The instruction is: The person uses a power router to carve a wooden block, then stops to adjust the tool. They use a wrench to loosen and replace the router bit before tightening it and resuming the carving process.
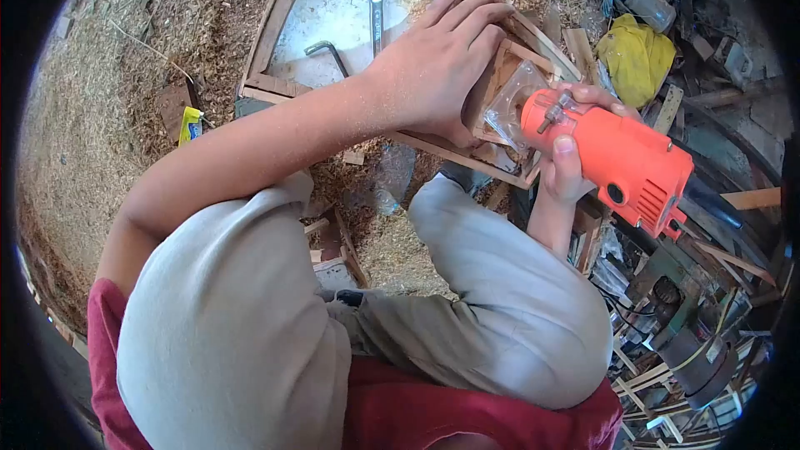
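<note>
An orange power tool (621,158) with a clear plastic base (510,108) is gripped in my right hand (568,154), fingers around its front end. The base rests against a small wooden frame (492,75). My left hand (454,54) lies over that frame, fingers stretched along its upper edge and thumb at its lower side, holding it. Beneath is a larger wood-edged tray (271,29) with a whitish surface. On it lie a wrench (376,17), partly behind my left hand, and a black hex key (329,54).
Wood shavings cover the ground (108,133). A yellow packet (191,125) lies at the left. A yellow cloth (635,58), a clear container (650,4) and wood scraps are at the right. A dark machine (698,362) stands lower right. My bent legs are below the tray.
</note>
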`<state>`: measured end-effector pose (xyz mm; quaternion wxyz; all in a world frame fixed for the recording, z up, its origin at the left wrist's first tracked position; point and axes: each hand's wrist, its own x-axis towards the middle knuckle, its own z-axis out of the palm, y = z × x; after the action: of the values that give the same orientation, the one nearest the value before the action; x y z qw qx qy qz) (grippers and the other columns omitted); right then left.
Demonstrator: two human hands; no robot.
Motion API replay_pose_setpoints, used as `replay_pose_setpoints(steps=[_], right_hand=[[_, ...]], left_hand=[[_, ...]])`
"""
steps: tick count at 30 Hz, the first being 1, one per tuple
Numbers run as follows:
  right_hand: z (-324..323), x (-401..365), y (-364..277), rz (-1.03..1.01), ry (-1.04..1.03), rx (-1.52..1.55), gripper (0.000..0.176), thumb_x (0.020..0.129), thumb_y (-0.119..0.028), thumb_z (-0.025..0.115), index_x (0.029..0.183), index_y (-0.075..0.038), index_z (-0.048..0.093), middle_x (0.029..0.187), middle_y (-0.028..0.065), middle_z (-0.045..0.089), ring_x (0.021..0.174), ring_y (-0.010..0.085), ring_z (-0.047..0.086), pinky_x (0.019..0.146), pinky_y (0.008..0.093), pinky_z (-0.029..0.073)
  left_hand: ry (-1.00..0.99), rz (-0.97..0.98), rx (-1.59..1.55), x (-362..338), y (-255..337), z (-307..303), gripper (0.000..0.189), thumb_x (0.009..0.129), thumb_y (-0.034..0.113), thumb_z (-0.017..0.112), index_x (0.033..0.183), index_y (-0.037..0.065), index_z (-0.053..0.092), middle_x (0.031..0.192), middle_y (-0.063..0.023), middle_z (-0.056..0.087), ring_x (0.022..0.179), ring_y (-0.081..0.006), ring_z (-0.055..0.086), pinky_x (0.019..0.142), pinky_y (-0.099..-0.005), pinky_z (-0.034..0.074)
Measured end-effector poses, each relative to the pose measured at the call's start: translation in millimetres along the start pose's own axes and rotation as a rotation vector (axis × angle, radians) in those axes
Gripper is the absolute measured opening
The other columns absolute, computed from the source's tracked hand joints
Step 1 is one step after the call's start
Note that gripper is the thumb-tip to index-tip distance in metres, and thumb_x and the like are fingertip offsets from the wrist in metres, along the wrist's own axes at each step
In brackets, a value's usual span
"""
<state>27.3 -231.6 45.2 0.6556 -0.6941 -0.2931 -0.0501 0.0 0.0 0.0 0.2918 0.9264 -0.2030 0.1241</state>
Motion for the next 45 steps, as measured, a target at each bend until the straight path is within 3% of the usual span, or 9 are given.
replay_pose_setpoints(steps=[5, 8, 26, 29, 45], right_hand=[[4, -2, -4, 0.048, 0.059, 0.061, 0.076, 0.079, -0.008, 0.083, 0.142, -0.013, 0.040, 0.123, 0.0212, 0.062, 0.111, 0.0348, 0.066, 0.099, 0.0531, 0.055], [3, -1, -1, 0.011, 0.038, 0.003, 0.070, 0.079, -0.007, 0.072, 0.142, -0.010, 0.041, 0.122, 0.0214, 0.062, 0.113, 0.0365, 0.063, 0.102, 0.0567, 0.053], [4, 0, -4, 0.042, 0.061, -0.007, 0.071, 0.079, -0.009, 0.074, 0.142, -0.009, 0.039, 0.122, 0.0210, 0.061, 0.112, 0.0358, 0.063, 0.101, 0.0570, 0.054], [0, -2, -1, 0.054, 0.054, 0.058, 0.078, 0.079, -0.003, 0.080, 0.144, -0.012, 0.038, 0.126, 0.0206, 0.061, 0.113, 0.0344, 0.065, 0.099, 0.0525, 0.056], [-4, -2, -1, 0.043, 0.071, 0.017, 0.079, 0.078, -0.005, 0.081, 0.144, -0.012, 0.037, 0.123, 0.0212, 0.061, 0.110, 0.0322, 0.065, 0.098, 0.0501, 0.056]], left_hand=[[0.024, 0.000, -0.015, 1, 1, 3, 0.112, 0.053, 0.061, 0.092, 0.128, -0.011, 0.051, 0.157, -0.0206, 0.041, 0.154, -0.0373, 0.029, 0.128, -0.0557, 0.021], [0.040, 0.012, 0.006, 0, 0, 4, 0.111, 0.053, 0.060, 0.092, 0.128, -0.011, 0.051, 0.156, -0.0207, 0.042, 0.154, -0.0373, 0.030, 0.128, -0.0557, 0.021], [0.022, 0.001, -0.018, 1, 0, 1, 0.117, 0.046, 0.059, 0.094, 0.129, -0.011, 0.051, 0.153, -0.0218, 0.044, 0.155, -0.0370, 0.029, 0.128, -0.0546, 0.020], [0.022, -0.003, -0.008, 0, 0, 2, 0.117, 0.045, 0.060, 0.094, 0.129, -0.010, 0.051, 0.153, -0.0222, 0.045, 0.155, -0.0369, 0.029, 0.128, -0.0543, 0.020], [0.023, -0.001, -0.020, 1, -1, 1, 0.117, 0.045, 0.059, 0.094, 0.129, -0.009, 0.051, 0.154, -0.0202, 0.045, 0.155, -0.0365, 0.029, 0.128, -0.0549, 0.020]])
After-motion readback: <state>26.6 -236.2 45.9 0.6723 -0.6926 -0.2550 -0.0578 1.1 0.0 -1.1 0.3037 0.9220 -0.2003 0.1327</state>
